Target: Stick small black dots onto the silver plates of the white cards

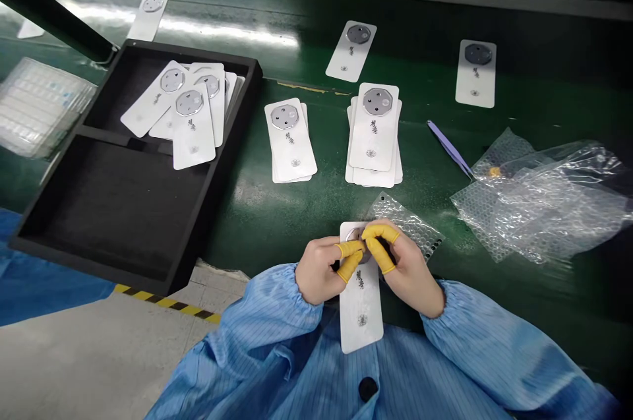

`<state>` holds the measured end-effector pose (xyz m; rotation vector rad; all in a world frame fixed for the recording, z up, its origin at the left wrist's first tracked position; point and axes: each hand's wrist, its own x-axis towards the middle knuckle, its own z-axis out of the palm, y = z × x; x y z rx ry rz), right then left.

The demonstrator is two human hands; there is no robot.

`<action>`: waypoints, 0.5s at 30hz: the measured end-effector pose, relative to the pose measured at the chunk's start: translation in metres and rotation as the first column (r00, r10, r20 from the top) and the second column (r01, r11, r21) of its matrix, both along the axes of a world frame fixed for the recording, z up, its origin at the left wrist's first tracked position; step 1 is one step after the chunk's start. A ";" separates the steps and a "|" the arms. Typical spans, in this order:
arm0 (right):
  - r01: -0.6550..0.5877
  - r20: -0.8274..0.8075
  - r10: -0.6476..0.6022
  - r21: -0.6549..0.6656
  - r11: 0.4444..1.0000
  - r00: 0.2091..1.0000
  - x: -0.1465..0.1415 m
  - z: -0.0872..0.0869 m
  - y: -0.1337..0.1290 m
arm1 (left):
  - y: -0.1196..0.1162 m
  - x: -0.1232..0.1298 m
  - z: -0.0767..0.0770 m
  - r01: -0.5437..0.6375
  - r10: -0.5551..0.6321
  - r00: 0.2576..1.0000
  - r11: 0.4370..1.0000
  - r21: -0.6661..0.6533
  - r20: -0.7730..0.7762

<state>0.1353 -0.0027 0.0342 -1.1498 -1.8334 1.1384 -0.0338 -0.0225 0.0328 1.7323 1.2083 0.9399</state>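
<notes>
A white card [361, 308] with a silver octagonal plate near its top and dark printing below lies in front of me, overhanging the table's near edge. My left hand [330, 266] and my right hand [399, 262] meet over the octagonal plate. Yellow finger cots cover the thumb and forefinger of each. Both hands are closed in a pinch, fingertips nearly touching; whatever small thing is between them is too small to make out. Partly behind my right hand lies a piece of bubble wrap [405, 222] with small black round pieces along its edges.
Similar cards lie in two stacks [374, 133] [291, 140], in a black divided tray [133, 209], and singly farther back [475, 74] [351, 51]. To the right are purple tweezers [449, 148] and crumpled clear bags [548, 196]. A clear plastic box [42, 107] stands left; another person's blue sleeve [49, 275] shows there.
</notes>
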 end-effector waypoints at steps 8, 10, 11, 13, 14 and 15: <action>0.174 -0.008 -0.175 0.168 0.970 0.984 0.013 -0.012 0.001 | -0.009 -0.049 0.035 -0.241 0.296 0.939 0.930 -0.277 0.176; 0.218 0.008 -0.230 0.287 0.933 0.973 0.014 0.001 0.002 | -0.012 -0.048 0.048 -0.267 0.360 0.892 0.908 -0.324 0.274; 0.234 0.022 -0.258 0.356 0.905 0.966 0.014 0.010 0.002 | -0.013 -0.044 0.054 -0.249 0.362 0.879 0.903 -0.350 0.311; 0.221 0.061 -0.281 0.470 0.855 0.958 0.013 0.029 0.001 | -0.012 -0.032 0.061 -0.187 0.330 0.878 0.904 -0.385 0.347; 0.188 0.086 -0.265 0.501 0.845 0.960 0.012 0.038 0.000 | -0.010 -0.026 0.064 -0.158 0.302 0.889 0.908 -0.389 0.345; 0.144 0.114 -0.233 0.511 0.847 0.966 0.011 0.045 -0.002 | -0.009 -0.020 0.066 -0.132 0.267 0.904 0.917 -0.377 0.333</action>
